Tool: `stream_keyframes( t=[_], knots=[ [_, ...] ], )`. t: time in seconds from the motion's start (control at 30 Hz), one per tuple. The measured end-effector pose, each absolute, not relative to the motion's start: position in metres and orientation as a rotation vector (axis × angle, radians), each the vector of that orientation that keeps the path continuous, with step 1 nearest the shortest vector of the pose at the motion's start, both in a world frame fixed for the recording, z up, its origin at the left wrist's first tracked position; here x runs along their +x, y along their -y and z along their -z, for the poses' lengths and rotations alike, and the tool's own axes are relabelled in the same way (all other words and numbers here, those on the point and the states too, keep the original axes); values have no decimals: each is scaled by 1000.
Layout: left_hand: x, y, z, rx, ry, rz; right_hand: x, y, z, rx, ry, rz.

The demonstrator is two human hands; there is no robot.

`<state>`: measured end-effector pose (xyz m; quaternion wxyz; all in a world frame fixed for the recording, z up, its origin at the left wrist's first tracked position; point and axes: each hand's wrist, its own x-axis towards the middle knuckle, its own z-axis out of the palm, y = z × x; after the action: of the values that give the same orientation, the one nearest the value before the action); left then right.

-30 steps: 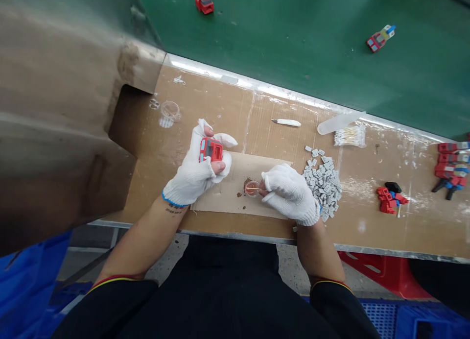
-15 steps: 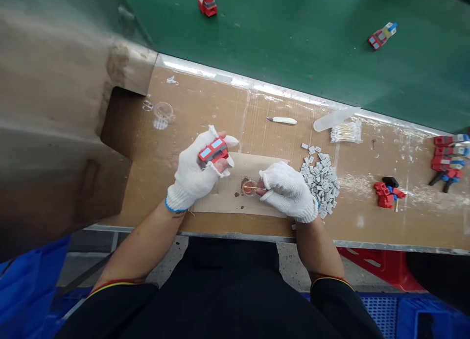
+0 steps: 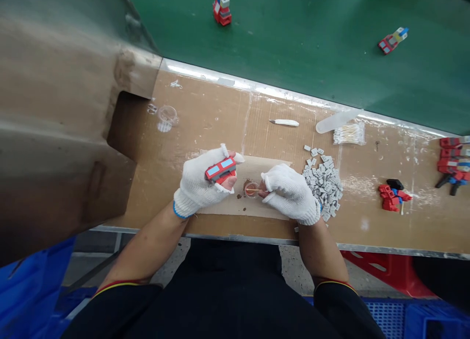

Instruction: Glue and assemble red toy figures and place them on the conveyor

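We clamp the fingers of the left hand (image 3: 200, 180) on the red toy part (image 3: 221, 170), its 2 pale blue panels up, presumably to leave that face reachable, while the fingers of the right hand (image 3: 290, 192) pinch a thin stick (image 3: 256, 189) with its far end at the small clear cup (image 3: 251, 195). We see the cup on a cardboard sheet (image 3: 222, 209), which likely catches drips. Our brown-covered bench (image 3: 216, 121) borders a green surface (image 3: 301, 50), with a metal panel (image 3: 66, 104) at left and speckled floor (image 3: 290, 263) below.

My workplace, a factory-type workshop: green belt-like surface (image 3: 293, 60); cardboard-covered bench (image 3: 209, 113); heap of small grey parts (image 3: 325, 184); blue plastic crate (image 3: 414, 320).
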<state>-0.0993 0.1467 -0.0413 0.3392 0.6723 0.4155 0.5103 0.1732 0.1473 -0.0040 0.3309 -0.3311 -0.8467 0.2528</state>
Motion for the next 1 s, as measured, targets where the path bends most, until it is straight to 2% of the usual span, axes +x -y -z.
stream_keyframes(
  t=[0.17,0.37,0.67,0.83,1.0],
  knots=[
    [-97,-151,44,1849,-982,-1350,175,-146,3,-898,2242,-694],
    [-80,-157,56,1667,-640,-1464,176,-146,3,-853,2233,-682],
    [-86,-152,55,1593,-720,-1410,179,-144,11,-856,2196,-677],
    [-91,-150,46,1622,-794,-1263,176,-145,11,-856,2224,-619],
    [-97,-149,55,1710,-882,-1322,177,-146,16,-834,2207,-605]
  ],
)
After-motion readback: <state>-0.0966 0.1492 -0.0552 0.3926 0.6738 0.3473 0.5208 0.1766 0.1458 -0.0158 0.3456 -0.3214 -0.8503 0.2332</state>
